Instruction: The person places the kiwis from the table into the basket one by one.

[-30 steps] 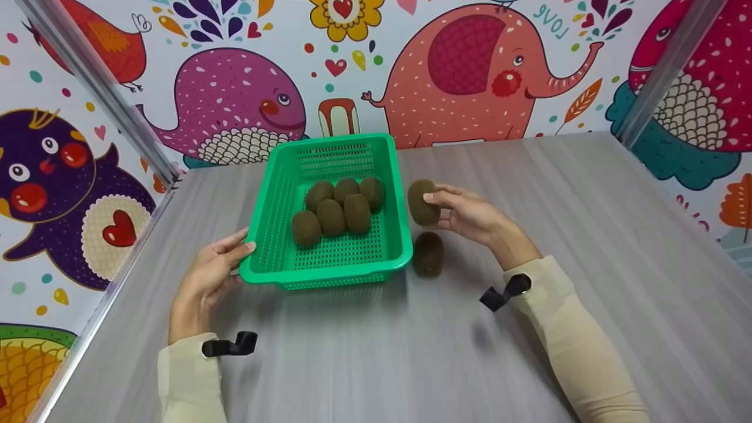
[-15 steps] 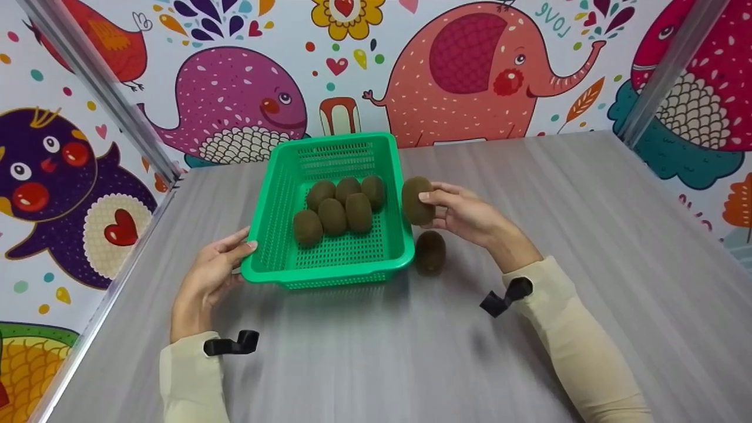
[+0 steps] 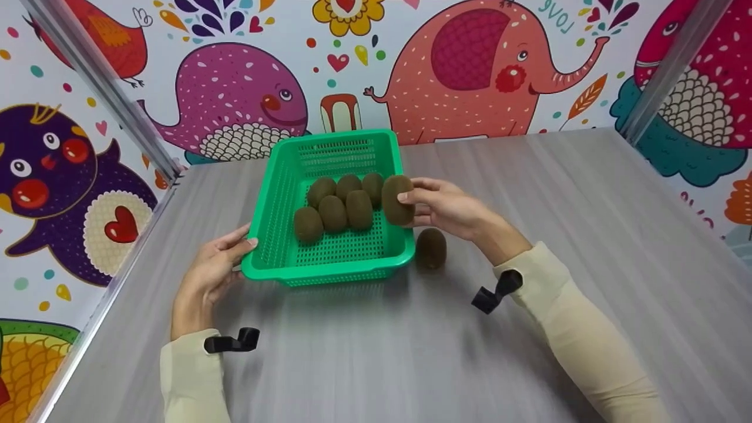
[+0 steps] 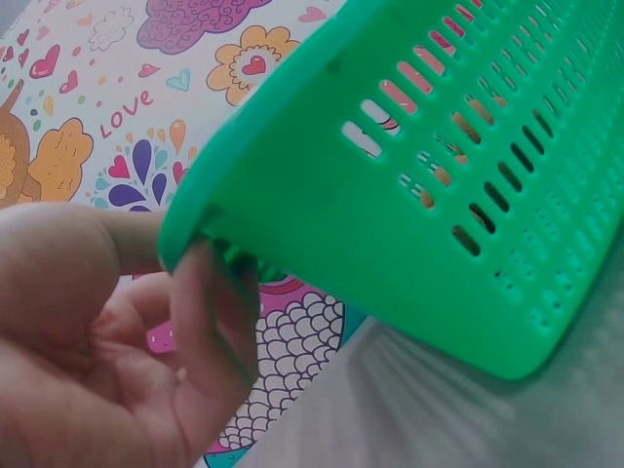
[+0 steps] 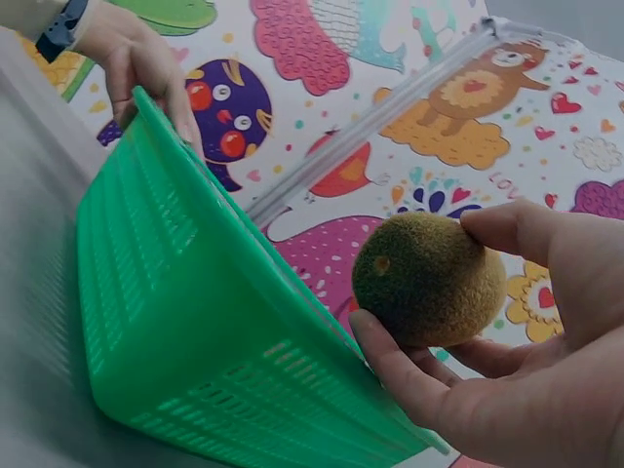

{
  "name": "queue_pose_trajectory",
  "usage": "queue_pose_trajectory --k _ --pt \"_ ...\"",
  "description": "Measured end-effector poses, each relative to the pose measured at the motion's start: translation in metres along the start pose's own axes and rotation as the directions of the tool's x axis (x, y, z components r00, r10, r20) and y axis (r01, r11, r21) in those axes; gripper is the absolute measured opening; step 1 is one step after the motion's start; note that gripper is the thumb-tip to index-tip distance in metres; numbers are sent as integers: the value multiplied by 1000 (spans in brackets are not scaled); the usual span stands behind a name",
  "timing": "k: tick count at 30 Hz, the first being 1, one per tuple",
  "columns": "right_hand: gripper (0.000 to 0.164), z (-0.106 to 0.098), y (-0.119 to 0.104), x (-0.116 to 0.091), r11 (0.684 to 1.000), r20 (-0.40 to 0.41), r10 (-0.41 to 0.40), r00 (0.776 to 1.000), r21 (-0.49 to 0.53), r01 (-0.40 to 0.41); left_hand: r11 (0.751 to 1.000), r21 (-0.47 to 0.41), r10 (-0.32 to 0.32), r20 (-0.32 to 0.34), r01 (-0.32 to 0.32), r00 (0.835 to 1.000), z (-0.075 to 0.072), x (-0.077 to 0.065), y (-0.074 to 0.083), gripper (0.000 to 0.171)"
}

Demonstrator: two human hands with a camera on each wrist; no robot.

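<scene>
A brown fuzzy kiwi (image 3: 398, 200) is pinched between the thumb and fingers of my right hand (image 3: 449, 208), above the right rim of a green plastic basket (image 3: 329, 274). In the right wrist view the same kiwi (image 5: 429, 281) sits clear of the basket's rim. Several kiwis (image 3: 333, 214) lie together inside the basket. Another kiwi (image 3: 431, 249) rests on the table outside, close by the basket's right wall. My left hand (image 3: 214, 267) grips the basket's left rim. From the left wrist, the thumb and fingers (image 4: 210, 322) show bent around that rim.
The grey table (image 3: 352, 352) carries the basket near its back edge. Behind it stands a wall (image 3: 352, 76) with printed cartoon animals. Metal posts (image 3: 111, 94) rise at the back corners. Each wrist wears a black strap mount (image 3: 232, 341).
My right hand has carried the kiwi leftward, from beside the basket to over its right rim. The left hand keeps its grip on the rim.
</scene>
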State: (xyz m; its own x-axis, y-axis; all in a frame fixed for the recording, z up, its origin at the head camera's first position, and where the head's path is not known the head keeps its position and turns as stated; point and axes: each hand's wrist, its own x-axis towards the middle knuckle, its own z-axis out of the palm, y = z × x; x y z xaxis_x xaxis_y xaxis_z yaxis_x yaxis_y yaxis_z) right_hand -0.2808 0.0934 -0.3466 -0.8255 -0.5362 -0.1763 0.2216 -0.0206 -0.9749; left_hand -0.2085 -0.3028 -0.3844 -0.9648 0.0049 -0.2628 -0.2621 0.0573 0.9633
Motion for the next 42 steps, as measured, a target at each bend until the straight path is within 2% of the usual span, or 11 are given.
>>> queue_pose_trajectory --k 5,14,21,26,34,38,42 --pt "53 10 -11 4 998 17 46 999 -51 -45 1000 -26 -1 9 1 1000 0 1 1 65" --pt "59 24 -29 15 984 20 96 995 -151 -92 1000 -14 -5 -1 5 1000 1 0 2 65" --pt "58 34 -41 26 968 -26 113 993 -220 -116 1000 -14 0 -6 0 1000 1 0 2 65" --pt "61 42 -46 38 943 -66 114 991 -306 -129 1000 3 5 8 -5 1000 1 0 0 65" --pt "60 52 -57 57 912 -98 117 988 -384 -145 1000 3 2 3 -2 1000 0 0 -1 63" --pt "61 59 -57 67 893 -134 127 983 -416 -172 1000 5 6 3 -6 1000 0 0 0 64" --pt "63 69 -55 76 876 -137 147 980 -442 -193 1000 11 6 -3 -6 1000 0 0 0 63"
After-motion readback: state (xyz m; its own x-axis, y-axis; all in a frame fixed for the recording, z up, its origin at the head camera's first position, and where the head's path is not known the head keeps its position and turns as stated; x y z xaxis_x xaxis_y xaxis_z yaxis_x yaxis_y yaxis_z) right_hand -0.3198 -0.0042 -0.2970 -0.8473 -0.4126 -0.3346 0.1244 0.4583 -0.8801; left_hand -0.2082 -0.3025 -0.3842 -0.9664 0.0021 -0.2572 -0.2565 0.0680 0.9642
